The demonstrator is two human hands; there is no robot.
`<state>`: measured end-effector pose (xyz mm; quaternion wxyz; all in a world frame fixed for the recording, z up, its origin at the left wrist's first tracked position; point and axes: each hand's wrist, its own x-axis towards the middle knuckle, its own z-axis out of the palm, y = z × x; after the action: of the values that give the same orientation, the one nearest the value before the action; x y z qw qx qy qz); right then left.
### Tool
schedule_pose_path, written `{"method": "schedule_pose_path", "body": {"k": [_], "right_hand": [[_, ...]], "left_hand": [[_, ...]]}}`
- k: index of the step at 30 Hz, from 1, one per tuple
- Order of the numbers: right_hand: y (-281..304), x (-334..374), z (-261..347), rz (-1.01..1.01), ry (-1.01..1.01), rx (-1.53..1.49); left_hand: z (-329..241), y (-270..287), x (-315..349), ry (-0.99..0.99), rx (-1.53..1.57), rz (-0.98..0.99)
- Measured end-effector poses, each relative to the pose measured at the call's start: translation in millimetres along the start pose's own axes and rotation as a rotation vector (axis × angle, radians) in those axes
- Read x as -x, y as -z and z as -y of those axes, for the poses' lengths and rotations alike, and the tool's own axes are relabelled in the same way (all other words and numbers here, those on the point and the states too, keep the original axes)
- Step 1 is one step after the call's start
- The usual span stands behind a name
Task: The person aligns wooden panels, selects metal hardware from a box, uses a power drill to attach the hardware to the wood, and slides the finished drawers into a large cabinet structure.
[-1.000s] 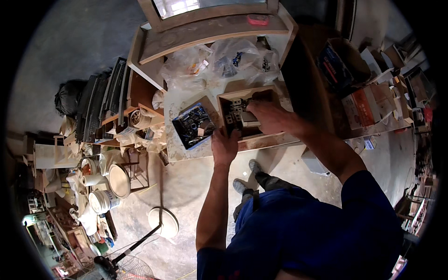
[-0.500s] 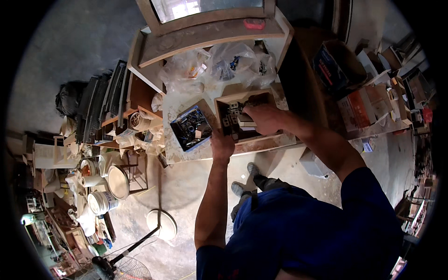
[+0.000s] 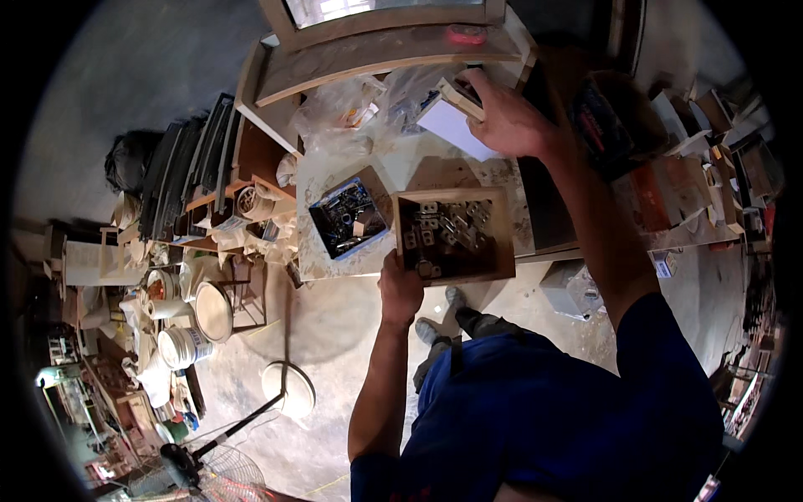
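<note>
My left hand [image 3: 401, 289] grips the near left corner of a wooden box [image 3: 508, 233], which sits partly over the workbench's front edge. Inside the box lie several metal fittings [image 3: 456, 224] resembling cabinet hinges. Up at the back right, my right hand [image 3: 516, 121] is closed around a pale wooden piece with a white flat face [image 3: 460, 127]; its exact kind is not clear. To the left of the box rests a small blue-rimmed tray [image 3: 363, 246] full of dark small hardware, probably screws.
Clear plastic bags [image 3: 347, 113] with hardware lie under the bench's shelf [image 3: 385, 58]. A red object [image 3: 466, 34] is on that shelf. At right stands an open dark carton [image 3: 615, 121]. A stool [image 3: 213, 311], white bucket [image 3: 180, 345] and fan [image 3: 188, 468] stand lower left.
My right hand has come out of the wooden box and moved up and back with the white-faced piece. The box has shifted toward me, with my left hand still on its corner.
</note>
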<state>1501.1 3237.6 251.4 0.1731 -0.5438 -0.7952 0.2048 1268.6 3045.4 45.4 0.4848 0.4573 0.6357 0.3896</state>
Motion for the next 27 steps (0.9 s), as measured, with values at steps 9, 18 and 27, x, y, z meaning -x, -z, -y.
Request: {"method": "schedule_pose_path", "body": {"k": [9, 18, 27], "right_hand": [[-119.1, -31.3, -55.1, 0.453, 0.029, 0.097], [-89.7, 25.0, 42.2, 0.330, 0.177, -0.076], [-183.1, 139.5, 90.2, 0.426, 0.759, 0.385]], "left_hand": [[-35.1, 19.2, 101.2, 0.186, 0.555, 0.023], [-30.5, 21.8, 154.6, 0.217, 0.683, -0.161], [-29.3, 22.5, 190.3, 0.306, 0.780, -0.406]]}}
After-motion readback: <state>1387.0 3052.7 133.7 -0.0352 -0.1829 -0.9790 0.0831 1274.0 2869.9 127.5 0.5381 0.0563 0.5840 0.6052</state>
